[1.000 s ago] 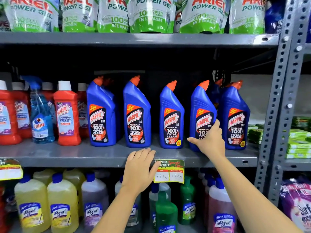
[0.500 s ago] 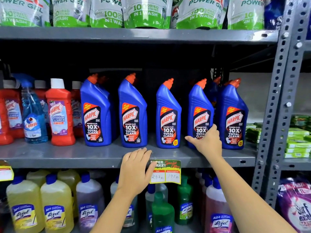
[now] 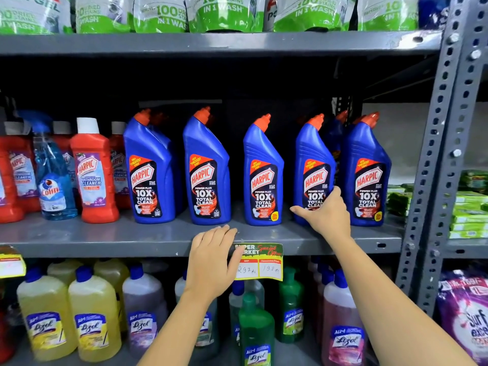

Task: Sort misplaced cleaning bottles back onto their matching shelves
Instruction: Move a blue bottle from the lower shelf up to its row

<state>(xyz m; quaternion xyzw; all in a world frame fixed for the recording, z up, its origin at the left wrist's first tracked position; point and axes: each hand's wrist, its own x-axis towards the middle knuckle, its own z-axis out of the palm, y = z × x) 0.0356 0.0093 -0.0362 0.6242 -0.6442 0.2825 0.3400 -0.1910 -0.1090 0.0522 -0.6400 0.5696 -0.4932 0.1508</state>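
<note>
Several blue Harpic toilet-cleaner bottles with orange caps stand in a row on the grey middle shelf. My right hand wraps the lower front of the fourth blue Harpic bottle, thumb up and fingers spread to the left; the bottle stands upright on the shelf. My left hand lies flat on the shelf's front edge beside the price tag and holds nothing. A blue Colin spray bottle stands among red Harpic bathroom cleaner bottles at the left.
Green and white Ariel pouches fill the top shelf. Yellow, purple, pink and green Lizol bottles crowd the bottom shelf. A perforated grey upright bounds the right side, with green packs and a purple Surf bag beyond it.
Both hands stay where they were, the right on the same blue bottle, the left on the shelf edge. Only my view has shifted slightly.
</note>
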